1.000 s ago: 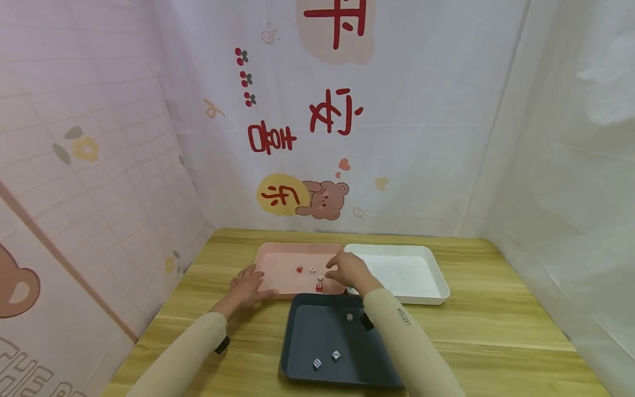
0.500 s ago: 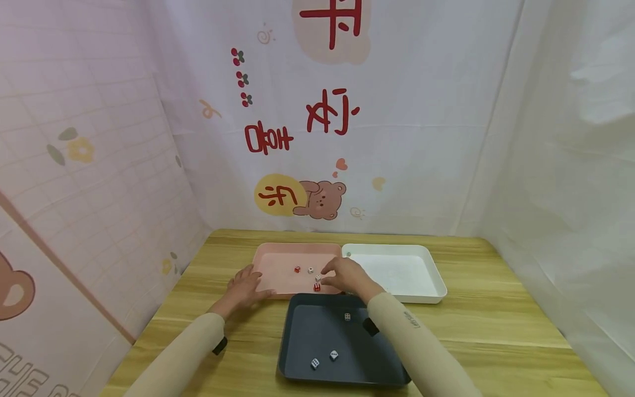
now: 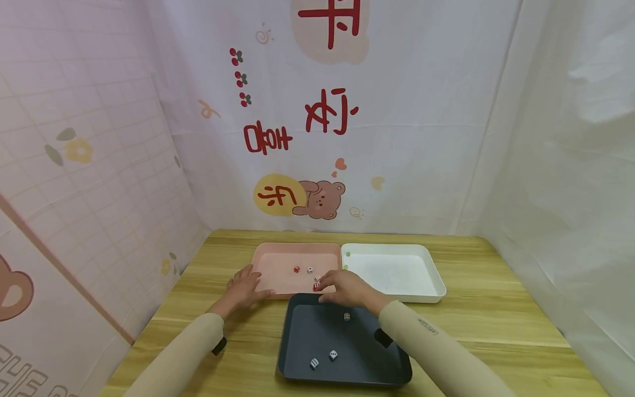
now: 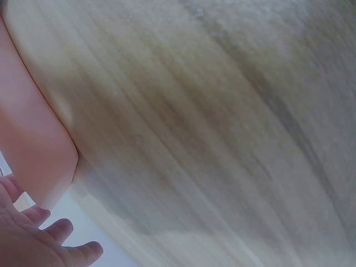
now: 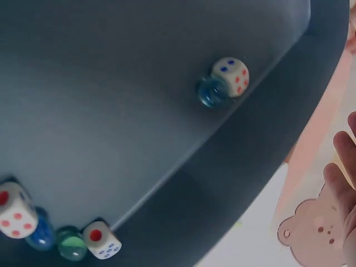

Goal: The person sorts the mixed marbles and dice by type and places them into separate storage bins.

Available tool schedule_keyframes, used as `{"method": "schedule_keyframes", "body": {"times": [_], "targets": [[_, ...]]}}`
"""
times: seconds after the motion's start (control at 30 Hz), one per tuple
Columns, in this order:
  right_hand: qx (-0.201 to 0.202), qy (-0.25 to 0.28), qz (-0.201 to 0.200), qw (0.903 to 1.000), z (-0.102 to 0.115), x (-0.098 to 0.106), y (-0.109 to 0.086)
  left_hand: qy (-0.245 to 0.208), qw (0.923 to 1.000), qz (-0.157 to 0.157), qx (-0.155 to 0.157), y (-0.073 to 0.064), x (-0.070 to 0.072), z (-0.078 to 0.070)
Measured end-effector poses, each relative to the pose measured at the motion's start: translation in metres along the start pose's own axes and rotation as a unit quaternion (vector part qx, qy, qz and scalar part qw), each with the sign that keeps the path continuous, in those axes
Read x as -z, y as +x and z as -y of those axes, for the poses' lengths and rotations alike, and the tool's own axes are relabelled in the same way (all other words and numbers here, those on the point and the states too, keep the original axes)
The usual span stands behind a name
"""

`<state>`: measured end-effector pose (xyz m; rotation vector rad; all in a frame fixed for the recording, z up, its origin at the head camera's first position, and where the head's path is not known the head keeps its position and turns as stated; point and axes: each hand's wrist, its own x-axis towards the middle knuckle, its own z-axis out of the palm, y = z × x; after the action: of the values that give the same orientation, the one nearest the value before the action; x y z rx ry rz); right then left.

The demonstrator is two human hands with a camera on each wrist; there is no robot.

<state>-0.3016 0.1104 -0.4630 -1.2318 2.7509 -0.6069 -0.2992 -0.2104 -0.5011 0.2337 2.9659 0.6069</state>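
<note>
My left hand point(image 3: 245, 288) touches the left side of the pink tray point(image 3: 278, 251), its fingers spread over the rim. My right hand point(image 3: 351, 289) hovers where the pink tray meets the dark tray point(image 3: 297, 380), thumb and fingers apart. Just beyond its fingertips is a red die point(image 3: 316, 287), partly hidden, with a white die point(image 3: 317, 278) close behind. Another red die point(image 3: 296, 269) and another white die point(image 3: 310, 270) lie farther back in the pink tray. Nothing shows between the right fingers point(image 5: 342, 183) in the right wrist view.
White dice point(image 5: 231, 76) and glass marbles, blue point(image 5: 40, 232) and green point(image 5: 71, 245), lie in the dark tray. The white tray point(image 3: 436, 273) at the right holds small green marbles point(image 3: 348, 254) along its left side. A printed cloth point(image 3: 421, 138) hangs behind the wooden table point(image 3: 496, 331).
My right hand has come nearer, from over the pink tray toward the dark tray's far edge, uncovering green marbles in the white tray. The left hand has stayed on the pink tray.
</note>
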Motion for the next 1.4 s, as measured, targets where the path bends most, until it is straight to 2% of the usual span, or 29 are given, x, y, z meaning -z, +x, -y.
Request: {"method": "schedule_keyframes", "body": {"times": [0.13, 0.3, 0.53, 1.03, 1.4], "targets": [[0.007, -0.019, 0.012, 0.9997, 0.005, -0.003, -0.005, 0.002, 1.0, 0.001, 0.001, -0.001, 0.0, 0.0], [-0.006, -0.029, 0.026, 0.9992, 0.01, -0.003, -0.011, -0.004, 1.0, 0.001, 0.0, -0.001, 0.0, 0.0], [-0.009, -0.05, 0.027, 0.9983, 0.009, -0.001, -0.024, -0.001, 1.0, 0.001, -0.003, -0.001, 0.001, 0.001], [-0.007, -0.076, 0.041, 0.9962, -0.009, 0.009, -0.056, -0.002, 1.0, 0.003, -0.003, 0.003, -0.002, 0.005], [0.027, -0.14, 0.058, 0.9881, -0.014, 0.02, -0.083, -0.005, 1.0, 0.008, 0.002, 0.001, 0.0, 0.003]]}}
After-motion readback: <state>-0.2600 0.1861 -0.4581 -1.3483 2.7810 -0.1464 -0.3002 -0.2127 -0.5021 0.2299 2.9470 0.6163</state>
